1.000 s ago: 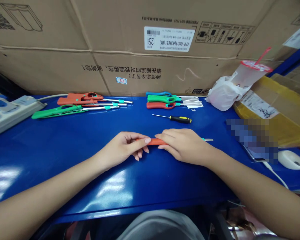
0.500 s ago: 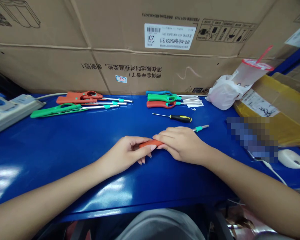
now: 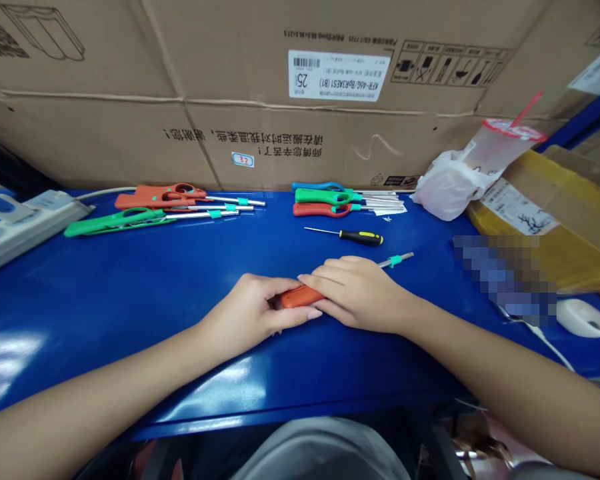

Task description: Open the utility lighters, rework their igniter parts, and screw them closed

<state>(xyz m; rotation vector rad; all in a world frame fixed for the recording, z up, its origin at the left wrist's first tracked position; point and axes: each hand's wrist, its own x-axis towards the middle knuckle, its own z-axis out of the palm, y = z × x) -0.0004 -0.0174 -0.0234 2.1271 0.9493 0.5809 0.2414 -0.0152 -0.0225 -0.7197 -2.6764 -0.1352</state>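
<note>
Between my hands is an orange long-nosed lighter (image 3: 301, 295), held low over the blue table. My left hand (image 3: 247, 305) pinches the handle end between thumb and fingers. My right hand (image 3: 357, 293) is wrapped over the middle of the lighter, hiding its trigger area. The metal barrel, with a teal band near its tip, sticks out past my right hand toward the upper right. Just beyond my hands lies a black-and-yellow screwdriver (image 3: 361, 237) with its blade pointing left.
Orange and green lighters (image 3: 115, 223) lie at the back left beside a white power strip (image 3: 27, 223). More lighters (image 3: 325, 195) lie at the back centre against a large cardboard box (image 3: 260, 80). To the right are a bagged drink cup (image 3: 500, 150), a yellow parcel (image 3: 570, 220) and a white mouse (image 3: 585, 317).
The lighter has turned slightly in my hands, so more of its orange handle and barrel shows. My left fingertips have curled under the handle. Things on the table stay put.
</note>
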